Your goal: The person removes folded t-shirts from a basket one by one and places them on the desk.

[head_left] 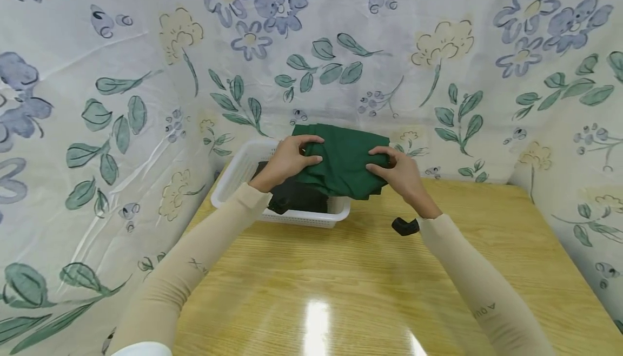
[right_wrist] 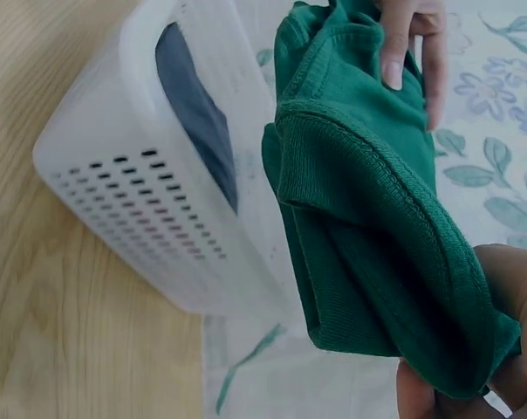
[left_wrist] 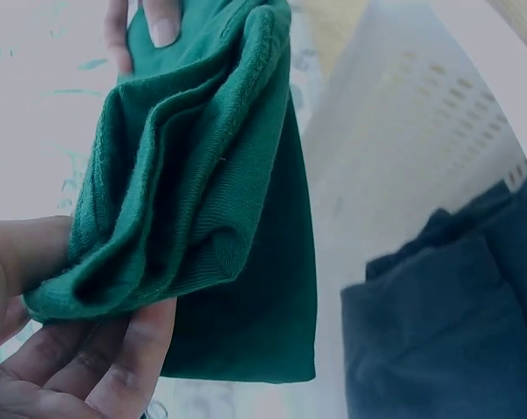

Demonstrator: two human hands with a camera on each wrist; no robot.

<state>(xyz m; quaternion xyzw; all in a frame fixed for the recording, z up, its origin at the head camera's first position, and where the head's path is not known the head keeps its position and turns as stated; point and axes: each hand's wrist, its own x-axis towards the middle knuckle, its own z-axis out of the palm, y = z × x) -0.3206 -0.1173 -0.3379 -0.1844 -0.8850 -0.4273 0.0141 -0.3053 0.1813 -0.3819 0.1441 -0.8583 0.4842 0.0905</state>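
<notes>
A folded green cloth garment [head_left: 345, 161] is held up between both hands, over the right part of a white plastic basket [head_left: 336, 218]. My left hand [head_left: 289, 158] pinches its left edge, thumb on the near side. At the opposite edge my right hand [head_left: 396, 172] grips the folds the same way. Several stacked layers and a stitched seam show at the cloth's end in the left wrist view. Inside the basket lies dark folded cloth [left_wrist: 438, 332], partly hidden by the left arm and the green garment in the head view.
The basket stands at the back left of a wooden table [head_left: 370, 280]. Floral-printed sheeting [head_left: 321, 26] hangs close behind and at both sides. A black wrist-camera piece [head_left: 405, 226] sticks out by the right wrist, another [head_left: 279, 205] by the left.
</notes>
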